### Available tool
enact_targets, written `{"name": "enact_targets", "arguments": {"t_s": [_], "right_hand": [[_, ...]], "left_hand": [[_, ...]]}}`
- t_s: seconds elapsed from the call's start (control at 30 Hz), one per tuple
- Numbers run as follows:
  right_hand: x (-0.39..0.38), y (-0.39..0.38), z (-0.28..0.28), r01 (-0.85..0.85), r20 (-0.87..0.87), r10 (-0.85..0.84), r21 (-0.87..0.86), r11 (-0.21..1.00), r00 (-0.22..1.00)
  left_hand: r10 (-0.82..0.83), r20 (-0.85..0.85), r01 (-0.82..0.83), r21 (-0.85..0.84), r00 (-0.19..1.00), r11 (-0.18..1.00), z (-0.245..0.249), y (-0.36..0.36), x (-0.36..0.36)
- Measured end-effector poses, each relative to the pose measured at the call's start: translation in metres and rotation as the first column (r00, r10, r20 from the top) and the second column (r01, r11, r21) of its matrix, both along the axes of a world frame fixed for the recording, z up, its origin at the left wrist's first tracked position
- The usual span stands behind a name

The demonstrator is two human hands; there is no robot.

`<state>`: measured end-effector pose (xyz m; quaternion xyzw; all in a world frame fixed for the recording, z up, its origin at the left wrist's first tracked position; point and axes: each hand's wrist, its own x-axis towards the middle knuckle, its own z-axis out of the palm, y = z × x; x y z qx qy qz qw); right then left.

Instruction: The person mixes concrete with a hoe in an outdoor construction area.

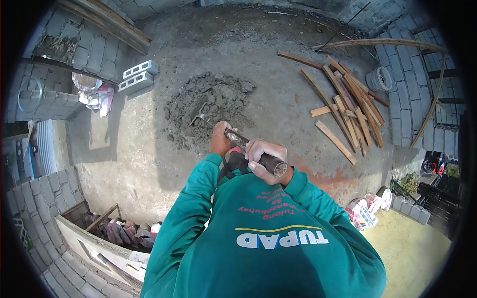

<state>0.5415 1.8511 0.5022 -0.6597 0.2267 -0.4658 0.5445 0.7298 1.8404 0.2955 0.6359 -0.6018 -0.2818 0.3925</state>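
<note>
My left hand [219, 139] is wrapped round the shaft of a shovel, low down and nearer its metal end. Closer to my chest, my right hand [266, 153] grips the thick wooden handle [273, 164], whose round butt end points up toward me. The shovel's metal head [199, 116] rests in a heap of wet grey mortar [214, 93], which partly hides the blade. Green long sleeves cover both my arms.
Loose wooden planks [343, 102] lie right of the heap, with a white bucket [379, 79] beyond. Two hollow blocks [136, 82] stand at left. Sacks [361, 212] sit at right. A wooden-sided bin [94, 243] at lower left holds more bags. Block walls [405, 84] surround the concrete floor.
</note>
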Motion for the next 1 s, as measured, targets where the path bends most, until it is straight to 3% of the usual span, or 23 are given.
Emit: {"name": "enact_targets", "arguments": {"t_s": [0.13,0.17,0.2,0.23,0.3,0.33,0.37,0.47,0.63,0.73,0.77,0.83,0.9,0.93,0.97,1.0], "right_hand": [[-0.04,0.048,-0.004,-0.081,-0.019,0.081,0.005,0.997,0.997],[-0.05,0.061,-0.001,-0.093,-0.058,0.091,-0.02,0.996,0.994],[-0.06,0.076,0.002,-0.106,-0.096,0.102,-0.038,0.994,0.99],[-0.07,0.089,0.005,-0.131,-0.12,0.129,-0.002,0.991,0.984],[-0.089,0.107,0.013,-0.125,-0.125,0.121,-0.021,0.992,0.985],[-0.099,0.114,0.017,-0.116,-0.137,0.108,-0.05,0.992,0.985],[-0.11,0.121,0.021,-0.096,-0.137,0.088,-0.057,0.994,0.987],[-0.145,0.138,0.04,-0.064,-0.121,0.054,-0.083,0.994,0.991],[-0.164,0.155,0.062,0.043,-0.046,-0.048,-0.091,0.995,0.998],[-0.138,0.153,0.014,0.061,-0.005,-0.062,-0.07,0.996,0.998],[-0.124,0.147,0.001,0.088,-0.004,-0.089,-0.147,0.985,0.996],[-0.104,0.146,-0.025,0.027,-0.076,-0.034,-0.089,0.996,0.997],[-0.089,0.148,-0.03,0.007,-0.089,-0.013,-0.065,0.998,0.996],[-0.089,0.143,-0.03,0.021,-0.078,-0.024,-0.047,0.999,0.997],[-0.09,0.14,-0.024,0.048,-0.108,-0.053,-0.053,0.997,0.993],[-0.086,0.143,-0.014,0.076,-0.138,-0.084,-0.062,0.995,0.987]], "left_hand": [[-0.006,-0.067,0.009,0.053,0.998,0.999,-0.014,0.047,-0.029],[-0.029,-0.136,0.034,0.037,0.99,0.999,0.013,0.059,-0.041],[-0.022,-0.13,0.028,0.045,0.991,0.999,0.008,0.07,-0.05],[0.072,-0.443,-0.019,0.123,0.894,0.992,0.002,0.078,-0.059],[0.184,-0.692,-0.042,0.217,0.698,0.975,0.013,0.092,-0.073],[0.035,-0.374,0.0,0.093,0.927,0.996,0.019,0.096,-0.076],[-0.088,0.02,0.088,-0.003,0.996,0.996,0.027,0.101,-0.081],[-0.091,0.075,0.099,-0.102,0.993,0.99,0.041,0.112,-0.108],[-0.081,-0.065,0.072,-0.136,0.995,0.988,0.077,0.116,-0.143],[-0.06,-0.272,0.058,-0.017,0.961,0.998,-0.014,0.106,-0.1],[-0.074,-0.278,0.092,0.053,0.958,0.994,-0.027,0.103,-0.086],[-0.167,-0.225,0.203,0.147,0.96,0.968,-0.06,0.095,-0.048],[-0.027,-0.506,0.212,0.313,0.862,0.926,-0.063,0.097,-0.034],[0.211,-0.738,0.243,0.456,0.641,0.856,-0.05,0.09,-0.043],[0.061,-0.712,0.281,0.352,0.7,0.893,-0.044,0.088,-0.044],[0.168,-0.729,0.306,0.469,0.664,0.828,-0.069,0.079,-0.028]]}}
